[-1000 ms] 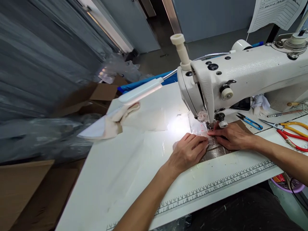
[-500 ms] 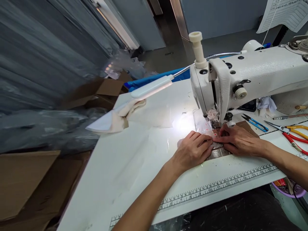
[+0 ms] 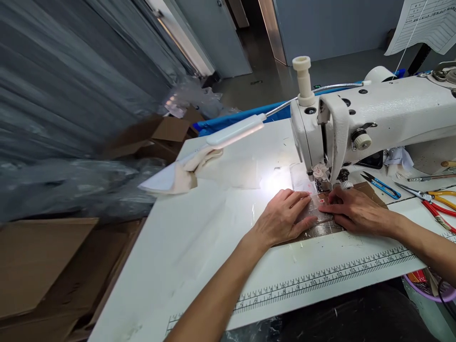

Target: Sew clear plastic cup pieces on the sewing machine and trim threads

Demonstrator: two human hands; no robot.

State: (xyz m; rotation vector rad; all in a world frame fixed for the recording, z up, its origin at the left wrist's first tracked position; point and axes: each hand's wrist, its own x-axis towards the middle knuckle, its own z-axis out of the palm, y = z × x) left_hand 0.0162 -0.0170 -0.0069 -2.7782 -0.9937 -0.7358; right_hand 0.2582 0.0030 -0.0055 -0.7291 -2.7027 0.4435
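Note:
A piece of thin, sheer fabric with small pink marks [image 3: 313, 202] lies under the presser foot [image 3: 323, 186] of a white sewing machine [image 3: 384, 114]. My left hand [image 3: 283, 218] rests on the fabric's left part, fingers stretched out and thumb apart. On the right side, close to the presser foot, my right hand [image 3: 359, 209] has its fingers bent together at the fabric, one fingertip pressing it down. Exactly what is between those fingers is partly hidden. A brown, shiny-topped plate [image 3: 326, 229] lies beneath both hands. Gathered pale pink fabric [image 3: 320, 171] sits at the needle bar.
Blue thread snips [image 3: 381, 185] and pliers with red and yellow handles [image 3: 432, 195] lie to the right. A lamp [image 3: 237, 130] lights the table [image 3: 199, 237], with cream cloth [image 3: 187, 175] at its far left. A printed ruler [image 3: 320, 281] runs along the front edge.
My left hand has slid a little left, away from my right fingertips, and its thumb has spread. My right hand stays by the presser foot. The whole view has shifted slightly.

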